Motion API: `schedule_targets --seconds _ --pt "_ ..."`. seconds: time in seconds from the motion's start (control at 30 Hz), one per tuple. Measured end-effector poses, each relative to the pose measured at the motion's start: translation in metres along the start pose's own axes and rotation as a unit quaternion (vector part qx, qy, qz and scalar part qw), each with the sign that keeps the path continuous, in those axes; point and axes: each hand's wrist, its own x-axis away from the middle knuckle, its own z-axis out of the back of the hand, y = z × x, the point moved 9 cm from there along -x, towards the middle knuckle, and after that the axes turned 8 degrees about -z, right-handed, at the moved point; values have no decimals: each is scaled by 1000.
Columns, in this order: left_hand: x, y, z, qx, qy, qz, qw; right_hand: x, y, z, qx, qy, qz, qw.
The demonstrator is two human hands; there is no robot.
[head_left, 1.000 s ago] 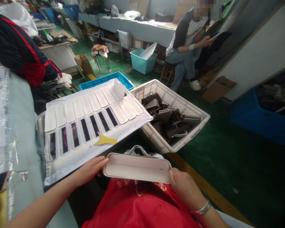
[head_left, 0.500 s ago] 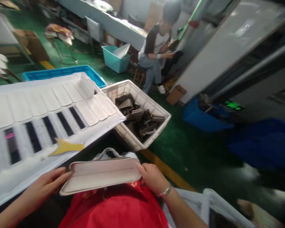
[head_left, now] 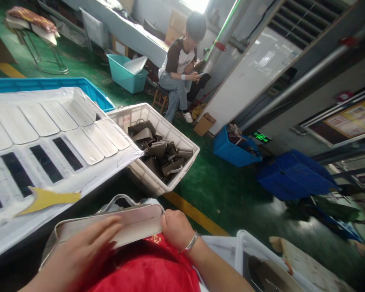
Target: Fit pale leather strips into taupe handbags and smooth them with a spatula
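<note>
A pale beige handbag (head_left: 130, 221) lies bottom-up on my lap over a red apron (head_left: 152, 267), its handle (head_left: 115, 200) sticking out behind. My right hand (head_left: 174, 229) grips the bag's right end, fingers curled over its edge. My left hand (head_left: 79, 255) is blurred by motion and lies across the bag's left part, fingers stretched along its bottom panel.
A white board (head_left: 48, 134) with pale strips and a yellow scraper (head_left: 48, 198) sits at my left. A white crate (head_left: 182, 148) holds dark bag parts; blue bins stand beyond. A seated person (head_left: 179, 77) is at the back. A white bin (head_left: 261, 259) is at lower right.
The view has swung right. My left hand has slid from the bag's left end onto its bottom panel. My right hand keeps its hold on the right end.
</note>
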Motion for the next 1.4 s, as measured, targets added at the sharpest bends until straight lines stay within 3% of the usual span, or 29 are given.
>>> schedule_targets --seconds 0.03,0.13,0.23,0.37,0.43,0.5,0.6,0.63,0.7,0.77,0.93,1.03,1.1,1.13,1.2,1.23,1.3,1.4 --pt "-15 22 -13 -15 -31 -64 997 -1 1 -1 1 -1 -2 1000" --pt "-46 51 -51 -54 -158 -125 978 -3 2 -4 -5 -7 -11 1000" --pt "-53 51 -62 -75 -216 -127 965 -6 -4 -6 -3 -14 12 1000" --pt "-47 44 -64 -85 -232 -124 961 -11 -6 -2 -31 -26 19 999" --pt "-46 44 -64 -88 -232 -121 961 -13 0 -6 -109 -71 11 992" --pt "-46 45 -64 -86 -236 -117 961 -13 9 -23 -263 -181 -16 948" --pt "-48 45 -62 -74 -251 -109 959 -5 15 -51 -505 -347 -64 788" --pt "-48 44 -62 -70 -256 -106 958 -5 17 -56 -554 -366 -70 745" --pt "-48 42 -62 -63 -259 -100 959 -9 20 -60 -600 -372 -71 705" --pt "-48 40 -64 -59 -251 -99 961 -14 21 -62 -596 -361 -82 712" --pt "-52 44 -62 -48 -228 -85 969 -20 11 -52 -493 -338 -116 793" --pt "-47 41 -32 63 -189 -50 979 -16 7 -44 -434 -333 -115 829" --pt "-30 12 5 181 -87 62 978 -16 10 -44 -399 -335 -117 846" --pt "-13 -12 24 227 -19 150 962 -17 12 -46 -386 -344 -116 848" --pt "37 -60 49 281 86 331 897 -22 14 -52 -369 -367 -101 848" --pt "60 -76 49 310 92 392 861 -25 14 -54 -367 -380 -89 845" --pt "91 -91 33 394 56 448 801 -29 13 -56 -359 -401 -66 840" --pt "99 -91 5 505 10 444 740 -32 15 -58 -330 -426 -61 840"
